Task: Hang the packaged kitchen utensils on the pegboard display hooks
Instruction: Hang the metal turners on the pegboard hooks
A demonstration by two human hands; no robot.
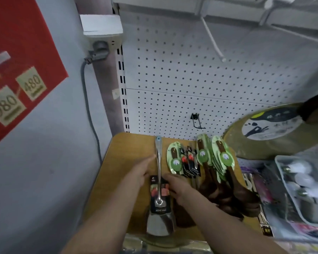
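Both hands are down on the wooden bench (128, 149), either side of a steel turner (159, 180) lying lengthwise on it, handle toward the pegboard (191, 79). The left hand (141, 171) has straight fingers touching the handle's left edge, while the right hand (174, 186) curls onto the dark card at the turner's right. Just right lie green-carded spoons (215, 158), with a black hook (197, 120) on the board above.
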